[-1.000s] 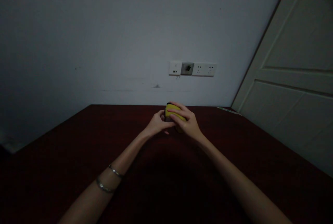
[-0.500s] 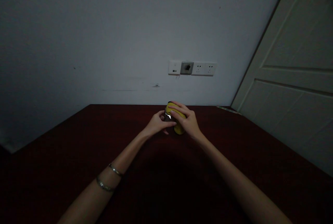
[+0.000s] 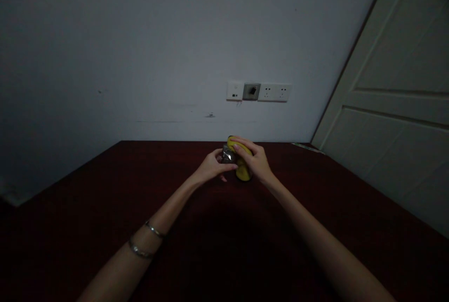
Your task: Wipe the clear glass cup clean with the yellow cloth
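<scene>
Above the far part of the dark red table, my left hand (image 3: 212, 166) is closed around a small, dark, shiny object (image 3: 228, 156). Its kind is too dim to tell, but a bright glint shows on its face. My right hand (image 3: 257, 161) grips a yellow cloth (image 3: 243, 171) with a dark edge. The cloth is bunched under the fingers, its upper part against the right side of the shiny object and its lower part hanging below. Part of the shiny object is hidden by my left fingers and the cloth.
The dark red tabletop (image 3: 168, 180) reaches back to a pale wall (image 3: 157, 49). On the wall is a row of sockets (image 3: 273, 92). A white panelled door (image 3: 396, 105) stands at the right, with a thin flat strip (image 3: 308, 147) lying near the table's back right corner.
My right hand and the yellow cloth have shifted slightly right, uncovering more of the shiny object's top. My left hand has stayed nearly in place.
</scene>
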Tool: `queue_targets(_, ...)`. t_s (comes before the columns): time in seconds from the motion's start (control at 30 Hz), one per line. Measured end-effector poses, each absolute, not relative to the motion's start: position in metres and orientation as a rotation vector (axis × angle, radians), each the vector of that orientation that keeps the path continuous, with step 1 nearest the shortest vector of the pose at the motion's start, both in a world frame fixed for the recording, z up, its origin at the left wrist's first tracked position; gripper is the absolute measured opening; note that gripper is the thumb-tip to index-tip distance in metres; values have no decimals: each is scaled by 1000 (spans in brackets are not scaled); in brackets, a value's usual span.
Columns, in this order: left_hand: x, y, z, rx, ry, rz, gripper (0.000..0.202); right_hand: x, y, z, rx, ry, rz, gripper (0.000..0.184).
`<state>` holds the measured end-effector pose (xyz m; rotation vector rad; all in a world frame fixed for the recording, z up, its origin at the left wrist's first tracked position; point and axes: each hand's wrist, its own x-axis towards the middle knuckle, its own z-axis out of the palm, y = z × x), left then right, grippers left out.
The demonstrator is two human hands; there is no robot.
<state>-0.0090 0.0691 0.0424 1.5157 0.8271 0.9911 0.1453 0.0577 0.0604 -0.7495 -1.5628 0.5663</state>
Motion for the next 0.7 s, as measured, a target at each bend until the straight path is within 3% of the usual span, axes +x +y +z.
queue_targets(0.1, -11, 70, 41, 1502, 792, 998, 59, 152, 58, 64, -761, -1674, 650, 32)
queue_targets(0.23, -14, 71, 41, 1496, 715, 990, 51, 163, 56, 67, -674, -1887, 731, 59)
queue_targets(0.43, -17, 72, 39, 1520, 698, 918, 52, 161, 53, 64, -698, -2081, 510, 94)
queue_targets(0.7, -26, 80, 39, 1581, 675, 834, 67, 155, 58, 53, -742, -1883, 573, 89)
